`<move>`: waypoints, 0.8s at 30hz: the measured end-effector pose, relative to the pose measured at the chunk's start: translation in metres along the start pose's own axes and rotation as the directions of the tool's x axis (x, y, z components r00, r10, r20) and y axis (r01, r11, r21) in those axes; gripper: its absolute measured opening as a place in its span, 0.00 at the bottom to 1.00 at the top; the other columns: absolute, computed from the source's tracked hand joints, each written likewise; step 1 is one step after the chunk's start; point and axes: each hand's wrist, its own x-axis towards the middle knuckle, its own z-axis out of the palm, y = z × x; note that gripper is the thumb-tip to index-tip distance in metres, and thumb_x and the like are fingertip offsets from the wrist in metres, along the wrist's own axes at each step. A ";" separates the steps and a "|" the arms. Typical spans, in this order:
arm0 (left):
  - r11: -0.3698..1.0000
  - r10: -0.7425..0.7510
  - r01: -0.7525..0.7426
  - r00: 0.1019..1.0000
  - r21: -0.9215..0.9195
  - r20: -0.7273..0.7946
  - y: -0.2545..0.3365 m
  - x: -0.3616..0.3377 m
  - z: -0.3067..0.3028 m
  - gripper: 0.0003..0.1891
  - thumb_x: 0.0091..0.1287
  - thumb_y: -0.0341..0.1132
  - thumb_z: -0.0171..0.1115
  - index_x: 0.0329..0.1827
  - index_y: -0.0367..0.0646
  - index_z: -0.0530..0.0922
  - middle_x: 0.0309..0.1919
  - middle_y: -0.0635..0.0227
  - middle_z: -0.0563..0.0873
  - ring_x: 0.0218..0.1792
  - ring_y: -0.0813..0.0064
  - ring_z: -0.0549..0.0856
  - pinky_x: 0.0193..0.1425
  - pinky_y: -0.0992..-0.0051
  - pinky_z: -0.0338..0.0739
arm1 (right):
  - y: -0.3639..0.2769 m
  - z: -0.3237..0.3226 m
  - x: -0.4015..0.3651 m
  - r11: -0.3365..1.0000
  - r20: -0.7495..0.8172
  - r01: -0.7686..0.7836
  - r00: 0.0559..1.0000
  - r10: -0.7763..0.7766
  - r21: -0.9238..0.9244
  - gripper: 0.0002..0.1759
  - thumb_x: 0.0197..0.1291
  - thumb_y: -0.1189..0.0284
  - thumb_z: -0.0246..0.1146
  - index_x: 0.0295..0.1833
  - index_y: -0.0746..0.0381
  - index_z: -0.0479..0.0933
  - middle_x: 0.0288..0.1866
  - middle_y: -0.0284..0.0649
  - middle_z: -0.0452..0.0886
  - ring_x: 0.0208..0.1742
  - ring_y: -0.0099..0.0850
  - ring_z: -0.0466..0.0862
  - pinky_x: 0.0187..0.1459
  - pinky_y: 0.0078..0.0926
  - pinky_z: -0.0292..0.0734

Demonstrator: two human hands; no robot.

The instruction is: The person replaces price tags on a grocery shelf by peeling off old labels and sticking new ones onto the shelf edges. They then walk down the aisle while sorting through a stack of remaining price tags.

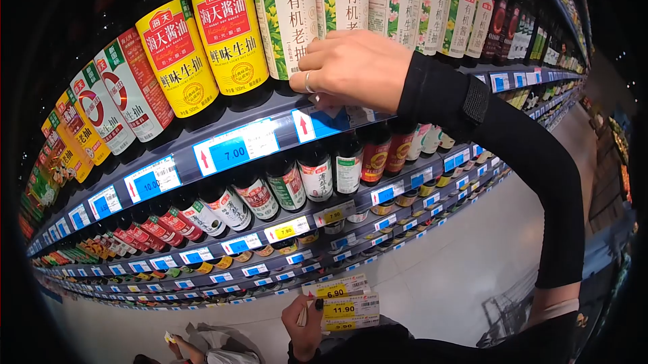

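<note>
My right hand [344,67], in a black sleeve and with a ring on one finger, is at the edge of the upper shelf, in front of white-labelled bottles [287,13]. Its fingers are bent over a blue price label [324,123] on the shelf strip; whether they grip anything is hidden. Low in the view, my left hand [304,323] is closed on several yellow and white price tags [343,309], fanned out, reading 6.90, 11.90 and 9.90. Left of my right hand stand yellow-labelled bottles [226,33].
Lower shelves hold more dark bottles [316,175] above rows of price labels [287,229]. Grey floor [432,263] lies below. Another person's hand [181,348] shows at the bottom left. A dark wire cart [503,317] or its shadow is at the lower right.
</note>
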 end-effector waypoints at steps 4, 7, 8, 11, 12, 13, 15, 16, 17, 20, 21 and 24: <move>1.000 0.028 -0.028 1.000 0.009 -0.003 0.001 -0.003 -0.004 0.07 0.61 0.29 0.55 0.29 0.33 0.73 0.22 0.71 0.73 0.25 0.85 0.69 0.30 0.82 0.62 | 0.002 0.001 -0.026 0.999 -0.057 -0.033 0.998 0.032 -0.018 0.13 0.47 0.71 0.63 0.41 0.59 0.74 0.37 0.35 0.74 0.42 0.34 0.75 0.42 0.32 0.71; 0.999 0.052 -0.052 0.997 0.000 -0.059 -0.003 -0.005 -0.005 0.08 0.60 0.29 0.56 0.27 0.32 0.73 0.18 0.65 0.77 0.22 0.83 0.73 0.27 0.80 0.66 | -0.008 0.013 -0.047 0.970 -0.122 -0.135 0.979 0.162 0.201 0.13 0.52 0.74 0.60 0.45 0.62 0.75 0.42 0.38 0.75 0.46 0.37 0.75 0.46 0.32 0.71; 0.999 0.028 -0.029 0.999 -0.017 -0.046 -0.005 -0.007 -0.006 0.08 0.61 0.29 0.56 0.28 0.33 0.73 0.20 0.68 0.75 0.24 0.84 0.71 0.29 0.81 0.64 | -0.012 0.018 -0.053 0.935 -0.210 -0.166 0.948 0.239 0.312 0.12 0.54 0.73 0.59 0.46 0.63 0.75 0.43 0.39 0.75 0.46 0.37 0.75 0.47 0.31 0.72; 1.000 0.008 -0.009 0.999 -0.007 -0.033 -0.003 -0.008 -0.009 0.07 0.61 0.29 0.56 0.28 0.32 0.73 0.21 0.67 0.75 0.24 0.84 0.71 0.29 0.81 0.65 | -0.025 0.016 -0.061 0.945 -0.231 -0.221 0.933 0.277 0.242 0.21 0.53 0.76 0.58 0.55 0.62 0.70 0.53 0.43 0.72 0.53 0.40 0.73 0.54 0.35 0.68; 1.000 0.010 -0.009 0.999 0.016 -0.035 -0.001 -0.009 -0.009 0.07 0.60 0.29 0.57 0.28 0.32 0.74 0.19 0.64 0.77 0.22 0.83 0.73 0.28 0.80 0.67 | -0.026 0.013 -0.067 0.949 -0.233 -0.247 0.928 0.291 0.198 0.23 0.54 0.75 0.58 0.58 0.61 0.68 0.56 0.43 0.71 0.57 0.40 0.71 0.58 0.38 0.64; 1.000 0.012 -0.011 0.999 0.017 -0.035 0.000 -0.010 -0.010 0.07 0.60 0.29 0.57 0.28 0.32 0.74 0.19 0.64 0.77 0.22 0.83 0.73 0.28 0.80 0.67 | -0.032 0.011 -0.071 0.949 -0.235 -0.248 0.927 0.291 0.197 0.23 0.54 0.75 0.58 0.58 0.61 0.68 0.56 0.43 0.71 0.57 0.40 0.71 0.58 0.38 0.64; 1.000 -0.017 0.017 1.000 -0.020 -0.012 0.001 -0.012 -0.011 0.08 0.62 0.30 0.56 0.28 0.34 0.72 0.21 0.72 0.72 0.25 0.85 0.68 0.29 0.82 0.61 | -0.050 0.010 -0.079 0.879 -0.232 -0.471 0.865 0.444 -0.074 0.29 0.55 0.69 0.58 0.63 0.61 0.62 0.63 0.42 0.66 0.65 0.40 0.64 0.65 0.44 0.51; 1.000 -0.014 0.013 1.000 -0.021 -0.012 0.001 -0.012 -0.010 0.08 0.62 0.30 0.56 0.28 0.34 0.72 0.21 0.72 0.72 0.25 0.85 0.68 0.29 0.82 0.61 | -0.054 0.018 -0.087 0.864 -0.189 -0.499 0.856 0.481 -0.067 0.35 0.56 0.63 0.57 0.67 0.61 0.56 0.67 0.42 0.61 0.70 0.38 0.56 0.68 0.48 0.39; 1.000 -0.010 0.010 1.000 -0.027 -0.013 0.002 -0.013 -0.010 0.08 0.62 0.30 0.57 0.27 0.34 0.72 0.21 0.72 0.72 0.25 0.85 0.68 0.29 0.82 0.61 | -0.061 0.025 -0.089 0.852 -0.181 -0.522 0.843 0.506 -0.046 0.36 0.55 0.62 0.58 0.67 0.62 0.55 0.67 0.42 0.61 0.70 0.38 0.56 0.68 0.48 0.39; 0.999 -0.009 0.009 1.000 -0.032 -0.005 0.005 -0.014 -0.008 0.09 0.61 0.31 0.57 0.27 0.34 0.72 0.21 0.72 0.72 0.24 0.85 0.67 0.29 0.81 0.60 | -0.080 0.042 -0.089 0.816 -0.216 -0.577 0.792 0.571 0.045 0.40 0.53 0.59 0.59 0.68 0.63 0.52 0.68 0.45 0.59 0.71 0.40 0.55 0.68 0.49 0.37; 0.999 -0.010 0.010 1.000 -0.031 0.000 0.006 -0.014 -0.006 0.09 0.61 0.31 0.57 0.27 0.34 0.72 0.21 0.72 0.71 0.24 0.85 0.67 0.29 0.81 0.60 | -0.085 0.047 -0.087 0.807 -0.234 -0.584 0.775 0.587 0.088 0.40 0.53 0.60 0.59 0.68 0.63 0.52 0.68 0.45 0.59 0.71 0.41 0.55 0.68 0.49 0.37; 0.999 0.018 -0.016 0.999 -0.043 0.036 0.004 -0.014 -0.005 0.09 0.61 0.31 0.57 0.26 0.34 0.71 0.20 0.72 0.71 0.24 0.85 0.67 0.29 0.81 0.59 | -0.100 0.048 -0.076 0.779 -0.239 -0.604 0.742 0.627 0.168 0.40 0.54 0.64 0.59 0.69 0.65 0.50 0.67 0.47 0.60 0.71 0.42 0.55 0.67 0.50 0.35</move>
